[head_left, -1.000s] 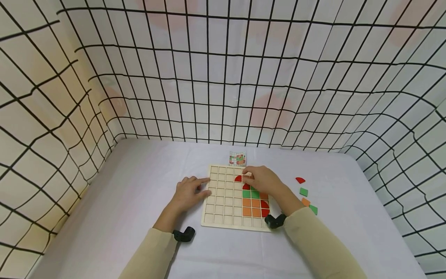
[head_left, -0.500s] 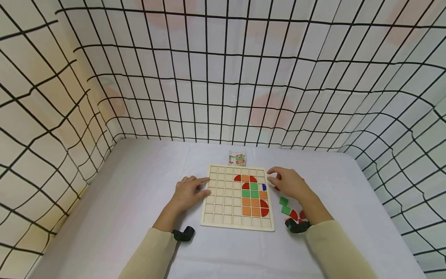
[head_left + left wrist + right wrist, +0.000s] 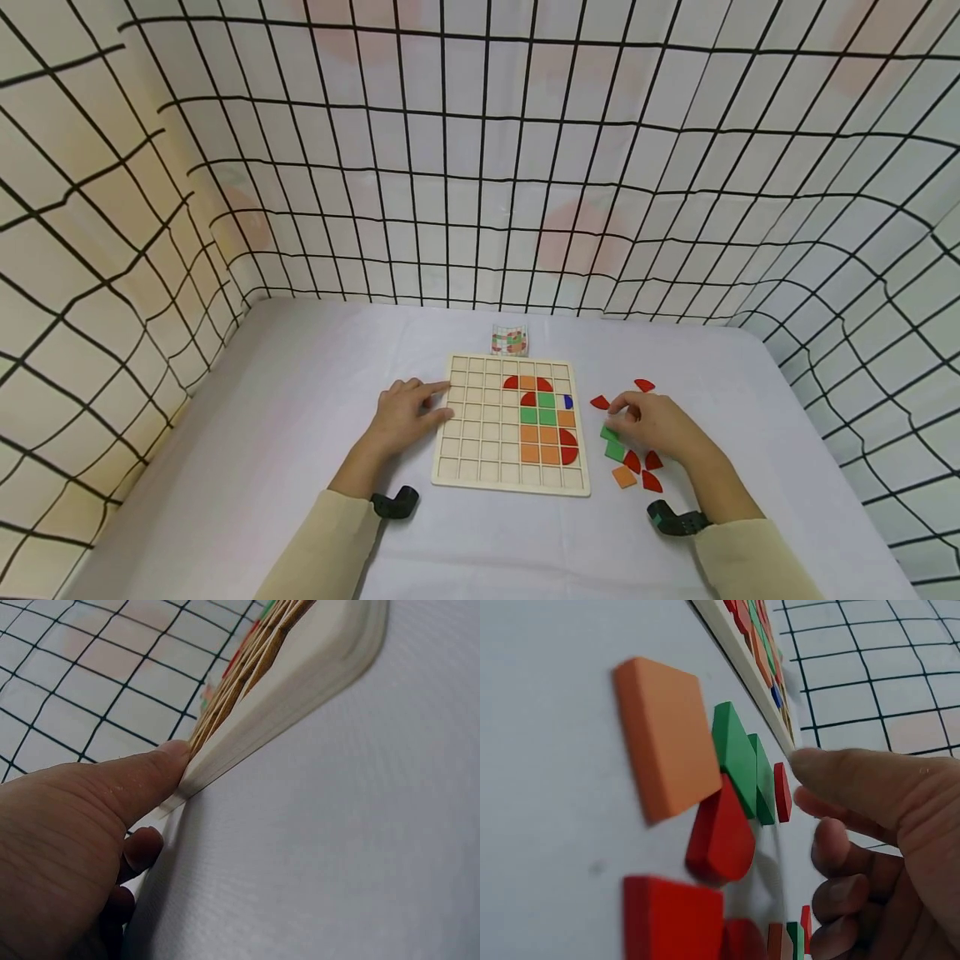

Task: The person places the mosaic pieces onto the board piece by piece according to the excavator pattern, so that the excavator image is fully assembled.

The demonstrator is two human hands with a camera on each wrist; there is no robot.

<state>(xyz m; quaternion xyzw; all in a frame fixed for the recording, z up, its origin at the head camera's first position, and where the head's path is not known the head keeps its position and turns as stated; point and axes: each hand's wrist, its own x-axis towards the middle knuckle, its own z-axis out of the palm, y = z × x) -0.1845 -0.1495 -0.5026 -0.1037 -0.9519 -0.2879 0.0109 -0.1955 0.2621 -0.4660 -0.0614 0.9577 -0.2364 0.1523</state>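
A pale wooden grid board (image 3: 480, 433) lies flat on the white tabletop. Red, orange and green tiles fill part of its right side, with a small blue piece (image 3: 567, 402) near the right edge. At the board's left edge rests my left hand (image 3: 403, 414); in the left wrist view its thumb (image 3: 161, 769) presses the rim. Right of the board, my right hand (image 3: 656, 423) hovers over loose tiles, fingers loosely bent, close above a green square (image 3: 609, 434). Between thumb and forefinger of my right hand (image 3: 900, 817) nothing shows in the right wrist view.
A small printed card (image 3: 509, 340) sits behind the board. Loose red quarter-circles (image 3: 652, 482), an orange square (image 3: 624, 477) and another green square (image 3: 615, 451) lie around the right hand. Black wire mesh (image 3: 480, 179) encloses the table at the back and sides.
My right hand has moved from the board's upper right out to the loose tiles on the right, uncovering the tiles and blue piece there. The left hand stays at the edge.
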